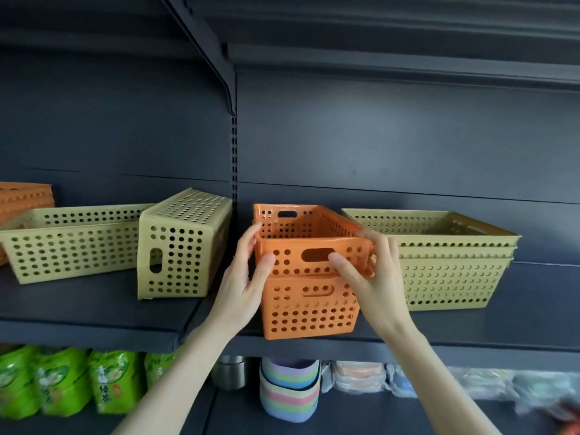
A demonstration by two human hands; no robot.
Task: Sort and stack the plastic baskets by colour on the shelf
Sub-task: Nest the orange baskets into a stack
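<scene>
Head view: an orange basket (22,199) at the shelf's (94,309) left edge is cut off by the frame, and the goods below are blurred. Both hands grasp the top orange basket (309,243), nested in another (310,306) at the front edge: left hand (241,284) and right hand (373,277) pinch its near corners. Yellow baskets (445,268) stand stacked just right.

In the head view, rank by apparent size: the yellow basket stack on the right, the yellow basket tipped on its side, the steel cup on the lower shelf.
1. Yellow perforated plastic basket stack, largest.
2. Yellow perforated plastic basket tipped on its side, though it sits slightly nearer the camera.
3. Steel cup, smallest, partly hidden by the shelf edge.
</scene>
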